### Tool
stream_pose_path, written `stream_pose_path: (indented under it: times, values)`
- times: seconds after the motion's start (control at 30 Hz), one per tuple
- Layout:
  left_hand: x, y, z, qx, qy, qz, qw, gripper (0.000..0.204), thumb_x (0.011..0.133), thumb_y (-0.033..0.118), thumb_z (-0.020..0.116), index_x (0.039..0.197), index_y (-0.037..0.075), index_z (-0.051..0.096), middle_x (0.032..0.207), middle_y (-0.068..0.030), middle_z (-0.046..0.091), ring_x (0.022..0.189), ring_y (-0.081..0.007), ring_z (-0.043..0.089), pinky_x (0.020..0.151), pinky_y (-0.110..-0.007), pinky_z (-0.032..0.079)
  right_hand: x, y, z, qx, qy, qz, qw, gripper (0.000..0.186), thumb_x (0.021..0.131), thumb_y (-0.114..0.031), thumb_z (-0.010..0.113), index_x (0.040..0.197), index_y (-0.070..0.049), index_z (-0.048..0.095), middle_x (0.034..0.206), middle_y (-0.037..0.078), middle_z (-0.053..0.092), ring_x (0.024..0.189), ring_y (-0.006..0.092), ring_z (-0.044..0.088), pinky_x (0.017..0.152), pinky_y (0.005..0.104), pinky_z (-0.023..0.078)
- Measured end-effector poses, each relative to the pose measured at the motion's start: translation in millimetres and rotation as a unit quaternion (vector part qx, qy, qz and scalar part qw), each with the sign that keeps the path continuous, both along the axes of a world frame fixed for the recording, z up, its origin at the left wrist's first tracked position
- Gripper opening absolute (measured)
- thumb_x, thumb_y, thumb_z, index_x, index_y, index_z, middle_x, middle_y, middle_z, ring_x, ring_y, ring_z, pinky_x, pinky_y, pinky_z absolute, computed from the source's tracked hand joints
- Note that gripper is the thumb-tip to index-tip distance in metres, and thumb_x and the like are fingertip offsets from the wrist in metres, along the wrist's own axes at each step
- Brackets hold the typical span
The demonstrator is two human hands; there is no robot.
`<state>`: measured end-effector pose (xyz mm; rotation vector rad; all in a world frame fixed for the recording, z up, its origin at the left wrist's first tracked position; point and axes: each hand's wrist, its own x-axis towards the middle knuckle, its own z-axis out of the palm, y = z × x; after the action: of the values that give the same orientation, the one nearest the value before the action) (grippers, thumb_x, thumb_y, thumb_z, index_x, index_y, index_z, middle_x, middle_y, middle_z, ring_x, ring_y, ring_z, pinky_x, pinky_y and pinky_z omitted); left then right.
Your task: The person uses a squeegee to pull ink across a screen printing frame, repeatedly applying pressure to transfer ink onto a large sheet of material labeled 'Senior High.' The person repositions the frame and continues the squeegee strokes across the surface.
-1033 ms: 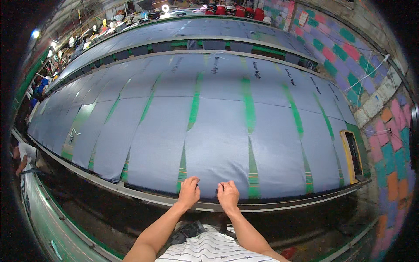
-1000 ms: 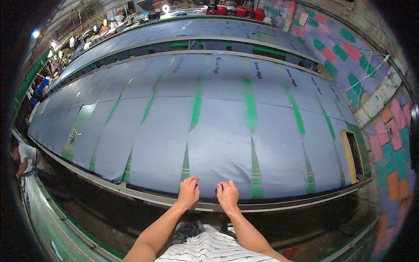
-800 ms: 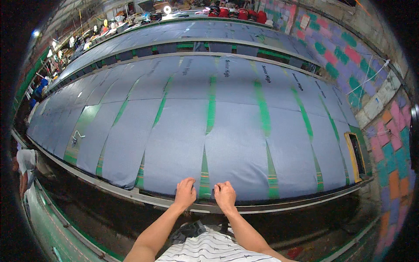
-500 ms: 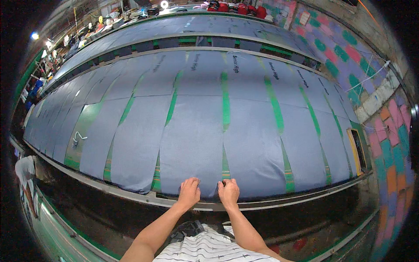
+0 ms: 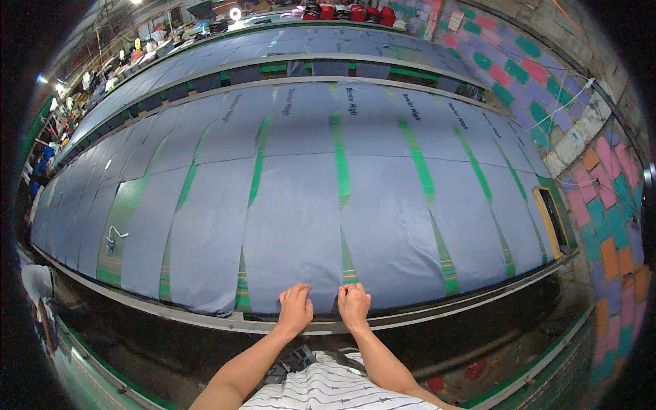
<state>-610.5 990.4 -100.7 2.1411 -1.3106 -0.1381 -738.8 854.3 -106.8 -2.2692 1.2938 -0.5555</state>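
Note:
A long table carries rows of grey-blue cut fabric panels laid side by side. One panel [image 5: 292, 219] lies straight ahead of me, its near edge at the table's front rail. My left hand [image 5: 295, 309] is on the middle of that near edge, fingers bent down on the cloth with a small crease beside them. At the panel's near right corner, my right hand [image 5: 354, 306] has its fingers closed in a pinch on the cloth. The neighbouring panel [image 5: 389, 239] lies just right of it, slightly wrinkled. My fingertips partly hide the cloth under them.
Green table surface [image 5: 343, 178] shows in strips between panels. A yellow-edged frame [image 5: 547, 217] stands at the right end. A white bent handle [image 5: 116, 236] lies on the left. Another panel-covered table [image 5: 328, 44] is beyond. A person [image 5: 39, 283] stands at far left, beside a painted-block wall's opposite side.
The view has shifted slightly, so the table appears a little lower and further left. Both hands stay at the same panel's near edge; the right fingers look more closed together.

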Motion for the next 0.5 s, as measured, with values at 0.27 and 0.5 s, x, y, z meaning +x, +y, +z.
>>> stream_pose_path:
  times: [0.27,0.5]
  values:
    - [-5.2,0.5,-2.0,-0.009,-0.013,0.010,1.000,0.039,0.083,0.009,0.065,0.121,0.000,0.063,0.128,-0.0141,0.059,0.121,-0.0328,0.054,0.104,-0.048,0.037,-6.2,-3.8,0.2,0.021,-0.008,0.004,1.000,0.020,0.094,-0.023,0.065,0.091,-0.004,0.072,0.092,0.015,0.067,0.090,0.0362,0.064,0.078,0.0516,0.046]
    - [-7.8,2.5,-3.0,-0.013,-0.001,0.024,1.000,0.039,0.082,0.007,0.066,0.121,0.001,0.063,0.128,-0.0136,0.059,0.120,-0.0322,0.054,0.103,-0.048,0.038,-7.3,-2.8,12.0,0.035,-0.058,-0.018,0.998,0.019,0.091,-0.022,0.068,0.095,-0.004,0.071,0.097,0.015,0.064,0.090,0.0364,0.063,0.078,0.0505,0.046]
